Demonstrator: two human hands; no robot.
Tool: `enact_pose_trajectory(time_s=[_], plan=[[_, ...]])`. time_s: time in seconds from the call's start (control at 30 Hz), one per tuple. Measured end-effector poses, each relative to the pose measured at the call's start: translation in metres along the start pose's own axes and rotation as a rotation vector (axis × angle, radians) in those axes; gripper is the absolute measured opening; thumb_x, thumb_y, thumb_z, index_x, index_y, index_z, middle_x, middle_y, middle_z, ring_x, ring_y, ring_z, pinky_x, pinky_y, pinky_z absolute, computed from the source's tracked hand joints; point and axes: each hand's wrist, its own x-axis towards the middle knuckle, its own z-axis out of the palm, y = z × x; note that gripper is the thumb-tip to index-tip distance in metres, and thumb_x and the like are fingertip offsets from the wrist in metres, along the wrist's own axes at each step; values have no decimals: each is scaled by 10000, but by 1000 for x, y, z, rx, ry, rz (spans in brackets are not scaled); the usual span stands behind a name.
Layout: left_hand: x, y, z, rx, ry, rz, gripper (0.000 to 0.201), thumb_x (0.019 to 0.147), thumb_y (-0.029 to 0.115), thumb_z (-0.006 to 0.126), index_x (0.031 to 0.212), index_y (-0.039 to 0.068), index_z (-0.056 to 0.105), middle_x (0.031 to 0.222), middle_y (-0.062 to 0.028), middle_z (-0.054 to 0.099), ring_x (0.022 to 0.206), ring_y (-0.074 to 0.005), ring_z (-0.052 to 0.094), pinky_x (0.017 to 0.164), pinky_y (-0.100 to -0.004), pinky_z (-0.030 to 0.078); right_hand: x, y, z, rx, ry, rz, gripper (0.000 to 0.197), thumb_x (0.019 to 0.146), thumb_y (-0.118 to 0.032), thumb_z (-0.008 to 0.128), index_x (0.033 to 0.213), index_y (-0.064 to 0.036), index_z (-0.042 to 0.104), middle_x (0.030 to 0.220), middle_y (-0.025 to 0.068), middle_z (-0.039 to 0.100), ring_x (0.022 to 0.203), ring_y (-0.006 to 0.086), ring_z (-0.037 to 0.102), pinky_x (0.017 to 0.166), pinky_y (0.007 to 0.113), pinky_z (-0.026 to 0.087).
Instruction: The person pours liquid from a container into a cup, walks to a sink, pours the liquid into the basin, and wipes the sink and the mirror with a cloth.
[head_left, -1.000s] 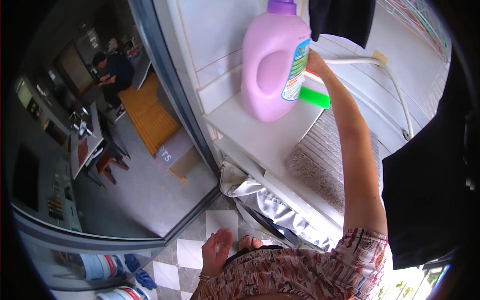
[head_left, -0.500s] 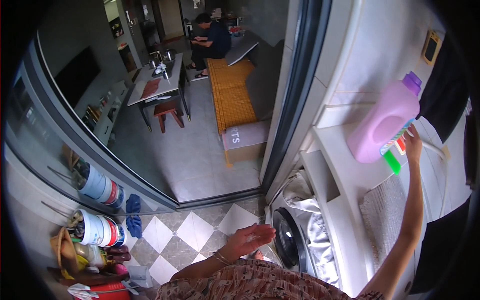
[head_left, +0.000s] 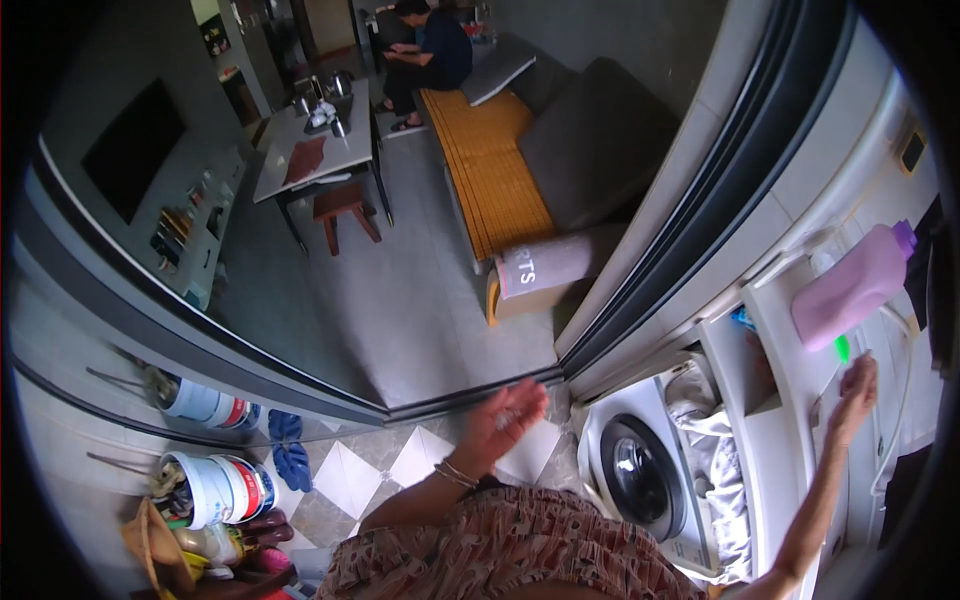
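Your L hand is out front, palm up, fingers relaxed & released, w/ a whitish patch on the palm, too small to ID. Your R hand is by the white counter, near the bright green thing; fingers blurred, can't tell if they grip anything. Pink bottle w/ purple cap is on the counter, just beyond your R hand. Washing machine shows btwn hands.

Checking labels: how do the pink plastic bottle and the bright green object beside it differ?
The pink plastic bottle is large; the bright green object looks much smaller. The bottle has a purple cap; the object shows only green. Both are near the right hand.
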Motion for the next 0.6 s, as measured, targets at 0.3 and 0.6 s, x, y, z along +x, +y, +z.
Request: enact_pose_trajectory(time_s=[0.3,0.6], plan=[[-4,139,-31,-198,-213,232,402,947,305,368,1163,7,529,1192,-157,543,1154,-301,471,995,-397,368,-236,55,309,245,-1247,497,111,842,-68,567,939,-33,607,808,44,618,673,104,583,573,222,486],[13,280,-57,-258,-14,663,424,918,351,431,1149,9,525,1168,-156,559,1114,-290,509,977,-404,389,-287,8,549,50,-1817,380,203,858,-186,520,921,-15,610,740,73,613,646,130,589,605,276,475]])
